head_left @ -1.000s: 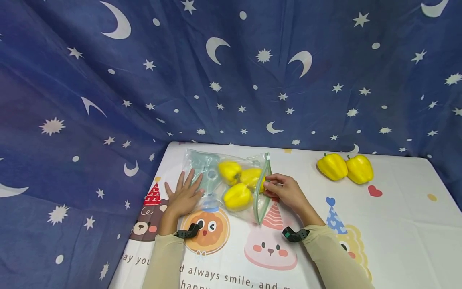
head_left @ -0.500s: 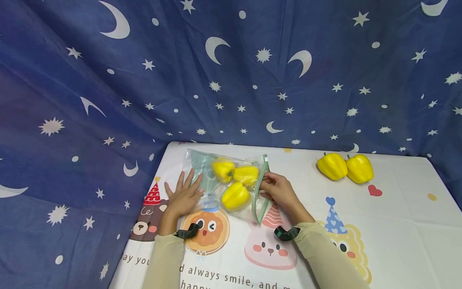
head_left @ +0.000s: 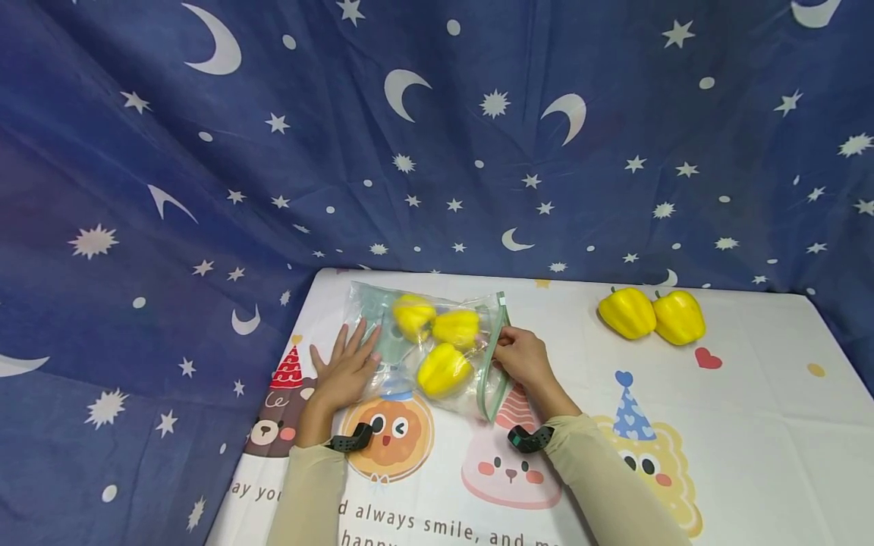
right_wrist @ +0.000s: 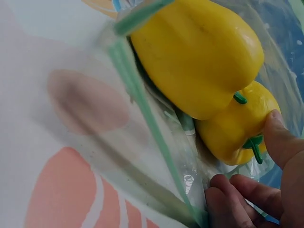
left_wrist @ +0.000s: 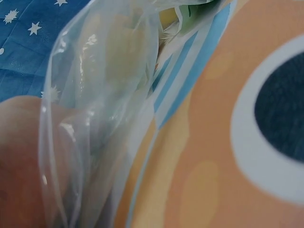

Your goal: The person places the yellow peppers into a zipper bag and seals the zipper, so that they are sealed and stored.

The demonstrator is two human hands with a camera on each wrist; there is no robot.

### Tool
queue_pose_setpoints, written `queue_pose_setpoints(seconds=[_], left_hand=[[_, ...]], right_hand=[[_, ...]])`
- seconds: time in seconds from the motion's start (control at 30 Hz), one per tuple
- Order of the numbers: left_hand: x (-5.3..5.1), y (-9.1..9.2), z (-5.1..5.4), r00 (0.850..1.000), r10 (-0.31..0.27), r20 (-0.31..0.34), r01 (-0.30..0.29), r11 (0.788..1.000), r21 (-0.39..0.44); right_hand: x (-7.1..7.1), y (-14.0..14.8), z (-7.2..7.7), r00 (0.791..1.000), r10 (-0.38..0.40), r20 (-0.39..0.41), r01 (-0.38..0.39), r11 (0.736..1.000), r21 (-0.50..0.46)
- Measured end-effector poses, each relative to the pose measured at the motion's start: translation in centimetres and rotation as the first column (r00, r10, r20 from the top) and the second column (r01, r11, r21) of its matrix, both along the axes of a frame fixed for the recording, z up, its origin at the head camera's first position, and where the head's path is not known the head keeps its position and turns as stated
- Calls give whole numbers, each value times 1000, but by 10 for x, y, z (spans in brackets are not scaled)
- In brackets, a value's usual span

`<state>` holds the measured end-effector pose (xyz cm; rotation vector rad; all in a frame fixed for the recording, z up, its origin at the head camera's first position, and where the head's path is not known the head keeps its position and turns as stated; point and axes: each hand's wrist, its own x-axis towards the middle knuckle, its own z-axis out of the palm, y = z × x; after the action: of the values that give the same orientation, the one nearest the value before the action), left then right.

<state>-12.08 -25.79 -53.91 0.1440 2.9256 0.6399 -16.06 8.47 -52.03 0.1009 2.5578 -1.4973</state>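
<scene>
A person's 2 hands work at a clear zip bag [head_left: 403, 360] lying flat on a white tablecloth [head_left: 758, 379] printed with cartoon animals. Take the middle of the bag as the centre of a clock. Inside it sit 3 yellow bell peppers: an upper pepper [head_left: 413, 317] at 11 o'clock, a middle pepper [head_left: 456, 328] at 2 and a lower pepper [head_left: 443, 370] at 5. The left hand [head_left: 344, 373] rests palm down on the bag's far end, near 9 o'clock, its fingers straight and spread. The right hand [head_left: 524, 358] is at 3 o'clock, at the mouth with its green zip strip [head_left: 482, 388]. Its fingers are bent — the right wrist view shows the thumb tip against a pepper, but whether they grip the bag's edge I cannot tell. Well apart, between 2 and 3 o'clock, 2 loose peppers [head_left: 627, 313] lie side by side on the cloth, with a printed red heart [head_left: 708, 359] just beside them. Beige sleeves [head_left: 608, 478] and black wristbands [head_left: 529, 439] cover the arms — and a navy curtain [head_left: 451, 98] of moons and stars hangs behind, towards 12.
</scene>
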Motion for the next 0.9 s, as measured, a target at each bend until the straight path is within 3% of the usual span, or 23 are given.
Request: queue_pose_setpoints(seconds=[0.2,0.43,0.73,0.9], left_hand=[[0,-1,-1,1000,0,-7,0,1000,0],[-1,0,-3,1000,0,-6,0,1000,-7],[0,0,-3,1000,2,-11,-2,1000,-21],[1,0,-1,1000,2,-8,-2,1000,-23]], right_hand=[[-1,0,-2,1000,-9,-4,9,1000,22],[-2,3,-5,995,-24,94,34,993,-113],[3,19,-5,984,53,167,-5,962,-272],[5,31,-4,984,103,142,-55,949,-309]])
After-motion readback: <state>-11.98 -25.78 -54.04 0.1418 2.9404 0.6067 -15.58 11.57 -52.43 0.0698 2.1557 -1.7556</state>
